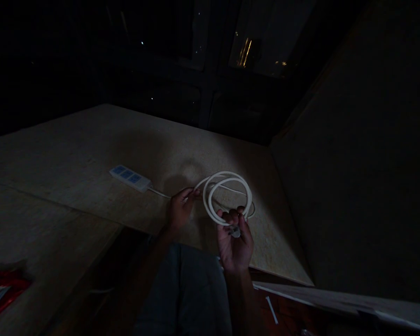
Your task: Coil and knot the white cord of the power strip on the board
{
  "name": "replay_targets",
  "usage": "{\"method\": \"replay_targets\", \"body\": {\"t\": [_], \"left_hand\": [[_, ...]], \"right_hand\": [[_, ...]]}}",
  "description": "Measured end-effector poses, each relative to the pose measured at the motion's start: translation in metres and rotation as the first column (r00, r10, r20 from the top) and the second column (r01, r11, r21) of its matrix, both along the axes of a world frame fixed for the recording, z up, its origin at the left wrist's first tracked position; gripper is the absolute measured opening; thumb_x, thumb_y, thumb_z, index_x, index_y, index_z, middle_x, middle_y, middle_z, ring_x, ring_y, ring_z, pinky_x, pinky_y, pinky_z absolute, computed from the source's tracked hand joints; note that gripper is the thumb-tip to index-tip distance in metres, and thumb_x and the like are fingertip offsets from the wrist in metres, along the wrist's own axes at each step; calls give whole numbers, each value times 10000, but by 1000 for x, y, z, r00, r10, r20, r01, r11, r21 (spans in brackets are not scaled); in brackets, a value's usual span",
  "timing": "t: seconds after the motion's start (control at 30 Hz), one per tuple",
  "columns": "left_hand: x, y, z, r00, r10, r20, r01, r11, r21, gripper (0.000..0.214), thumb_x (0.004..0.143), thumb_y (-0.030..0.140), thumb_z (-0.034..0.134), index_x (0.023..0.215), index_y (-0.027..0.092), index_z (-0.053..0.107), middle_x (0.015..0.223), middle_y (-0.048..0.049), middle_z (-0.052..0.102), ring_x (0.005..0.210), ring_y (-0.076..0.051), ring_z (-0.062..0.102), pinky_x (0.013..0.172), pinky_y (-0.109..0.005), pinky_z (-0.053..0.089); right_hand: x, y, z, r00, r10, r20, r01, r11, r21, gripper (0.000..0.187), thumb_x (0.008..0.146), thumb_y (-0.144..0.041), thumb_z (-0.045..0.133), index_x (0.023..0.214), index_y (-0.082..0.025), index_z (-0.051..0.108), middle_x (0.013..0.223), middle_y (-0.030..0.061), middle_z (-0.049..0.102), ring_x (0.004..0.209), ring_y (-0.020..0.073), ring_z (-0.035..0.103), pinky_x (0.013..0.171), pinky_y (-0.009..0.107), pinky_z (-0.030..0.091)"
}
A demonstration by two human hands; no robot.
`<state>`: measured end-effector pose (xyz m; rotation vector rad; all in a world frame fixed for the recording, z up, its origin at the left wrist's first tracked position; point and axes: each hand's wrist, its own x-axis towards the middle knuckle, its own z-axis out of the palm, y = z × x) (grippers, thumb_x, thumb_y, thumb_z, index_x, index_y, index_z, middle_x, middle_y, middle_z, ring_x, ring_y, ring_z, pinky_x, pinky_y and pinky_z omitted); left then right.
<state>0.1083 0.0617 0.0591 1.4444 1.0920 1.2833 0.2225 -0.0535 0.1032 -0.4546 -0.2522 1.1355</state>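
A white power strip [129, 178] with blue sockets lies on a pale board surface [91, 140]. Its white cable [227, 193] runs right and is wound into a loop of two or three turns. My left hand [179, 209] pinches the cable where it enters the loop. My right hand [235, 245], palm up, has its fingers wrapped round the bottom of the loop, with what looks like the plug resting against them. The scene is very dark; only the spot around the hands is lit.
A slanted board wall [353, 186] rises on the right. Dark windows with distant lights [245, 51] lie beyond the surface's far edge. My grey-clad knee [189, 289] is below the hands. A red packet [3, 289] lies at the bottom left.
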Motion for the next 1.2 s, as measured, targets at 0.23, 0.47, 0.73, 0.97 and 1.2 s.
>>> {"method": "replay_targets", "body": {"t": [0.23,0.47,0.73,0.97,1.2], "left_hand": [[49,-18,46,832,25,555,151,951,-271,397,689,530,758,725,159,624,619,33,599,542,-100,557,571,-222,460],[53,-13,56,702,-54,710,360,887,-290,399,666,462,810,839,148,634,761,-39,707,730,-174,688,728,-286,524],[46,-35,51,787,-401,468,503,857,-113,544,685,321,826,1171,181,626,1062,-115,740,949,-233,701,863,-321,523],[40,-32,39,836,-470,283,472,879,64,640,684,259,811,1272,170,577,1061,-113,736,1000,-234,684,921,-338,503],[47,-30,62,925,-259,279,266,964,14,496,695,322,778,1155,182,653,932,-72,734,864,-207,691,825,-302,525]], "right_hand": [[1,27,-6,981,-62,-183,64,998,3,105,776,-292,766,847,-276,691,756,-76,698,845,115,675,1003,340,493],[-5,47,-8,977,-140,-162,130,989,-69,85,819,-323,708,854,-249,682,975,-16,743,1026,157,667,978,361,485],[-31,51,-24,960,-242,139,273,918,-289,261,859,-414,590,978,-188,643,892,5,712,865,153,663,844,317,508],[-29,45,-9,990,-109,85,123,975,-187,342,802,-550,638,955,-244,659,1046,14,701,1025,179,637,962,345,493],[-29,43,10,998,65,24,-60,981,-184,304,807,-508,648,963,-250,686,1096,17,709,1166,158,598,1076,314,420]]}}
